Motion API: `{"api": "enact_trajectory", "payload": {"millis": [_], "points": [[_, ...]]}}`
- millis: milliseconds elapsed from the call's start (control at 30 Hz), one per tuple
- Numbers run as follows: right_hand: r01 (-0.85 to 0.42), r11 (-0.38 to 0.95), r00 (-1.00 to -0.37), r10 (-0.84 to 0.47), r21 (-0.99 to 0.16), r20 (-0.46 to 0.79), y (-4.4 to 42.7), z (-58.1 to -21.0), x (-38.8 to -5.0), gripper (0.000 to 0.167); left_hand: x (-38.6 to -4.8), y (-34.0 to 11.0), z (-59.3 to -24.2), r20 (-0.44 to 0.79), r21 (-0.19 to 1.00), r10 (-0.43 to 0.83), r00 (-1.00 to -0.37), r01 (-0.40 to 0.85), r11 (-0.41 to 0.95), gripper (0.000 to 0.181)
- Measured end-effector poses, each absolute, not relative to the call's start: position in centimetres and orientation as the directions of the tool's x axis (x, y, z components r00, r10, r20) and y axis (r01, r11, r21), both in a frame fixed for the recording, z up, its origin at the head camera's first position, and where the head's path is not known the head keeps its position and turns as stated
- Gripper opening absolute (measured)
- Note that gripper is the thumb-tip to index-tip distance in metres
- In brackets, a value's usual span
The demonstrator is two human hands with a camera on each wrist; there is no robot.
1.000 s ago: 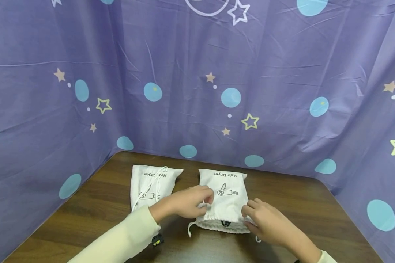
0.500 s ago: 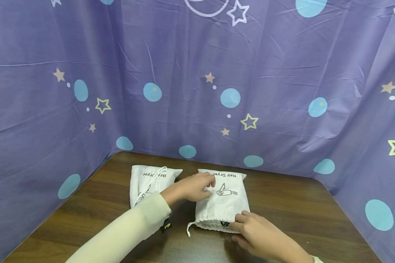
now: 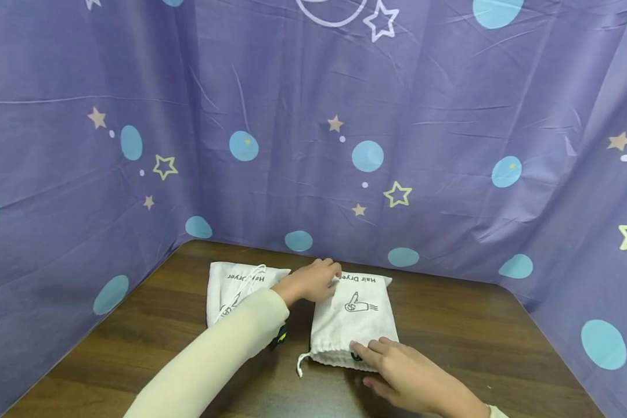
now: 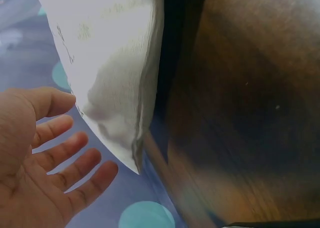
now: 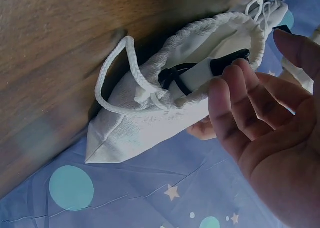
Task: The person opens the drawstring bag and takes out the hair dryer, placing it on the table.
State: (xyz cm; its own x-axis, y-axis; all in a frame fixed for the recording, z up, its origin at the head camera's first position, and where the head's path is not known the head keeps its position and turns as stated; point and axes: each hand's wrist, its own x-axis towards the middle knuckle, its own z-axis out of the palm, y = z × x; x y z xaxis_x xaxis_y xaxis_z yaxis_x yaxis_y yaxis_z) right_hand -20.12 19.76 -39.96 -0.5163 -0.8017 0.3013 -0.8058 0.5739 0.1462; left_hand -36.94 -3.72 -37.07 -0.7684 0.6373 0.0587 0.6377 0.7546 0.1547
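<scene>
A white drawstring bag (image 3: 352, 328) printed "Hair Dryer" lies on the table, its gathered mouth toward me. Inside that mouth, the right wrist view shows a white-and-black hair dryer part (image 5: 200, 77) with a black cord. My left hand (image 3: 317, 280) is at the bag's far left corner, fingers loosely spread in the left wrist view, its thumb close to the cloth. My right hand (image 3: 404, 371) is over the right side of the mouth, fingers extended and slightly bent at its rim. Whether these fingertips touch the dryer cannot be told.
A second white bag (image 3: 248, 284) with the same print lies to the left, partly hidden by my left sleeve (image 3: 224, 348). The brown wooden table (image 3: 465, 319) ends at a purple patterned curtain (image 3: 313, 174) behind and at both sides.
My left hand has moved away from me along the bag to its far left corner. My right hand has shifted left from the bag's right edge onto its mouth. The bag has barely moved.
</scene>
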Motion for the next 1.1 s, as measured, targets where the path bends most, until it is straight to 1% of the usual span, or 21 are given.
{"api": "enact_trajectory", "payload": {"millis": [167,400,700,967,1100], "points": [[-0.804,0.583,-0.529,-0.790,0.115,0.310,19.7,-40.0,-20.5,0.057,-38.3,-3.5,-37.1,0.067,0.171,0.613,-0.787,0.614,0.770,0.035],[-0.800,0.594,-0.536,-0.772,0.087,0.342,19.7,-40.1,-20.8,0.054,-39.3,-3.4,-37.5,0.010,0.207,0.614,-0.789,0.603,0.771,0.040],[-0.785,0.606,-0.505,-0.747,0.129,0.433,19.6,-40.3,-21.1,0.055,-39.8,-3.2,-37.8,-0.008,0.230,0.597,-0.802,0.579,0.782,0.037],[-0.765,0.634,-0.533,-0.720,0.111,0.443,19.2,-40.1,-21.1,0.051,-39.8,-3.0,-37.6,0.003,0.219,0.587,-0.810,0.573,0.790,0.035],[-0.738,0.668,-0.571,-0.694,0.096,0.438,19.0,-40.0,-21.0,0.045,-39.6,-2.9,-37.5,-0.002,0.217,0.582,-0.813,0.568,0.794,0.035]]}}
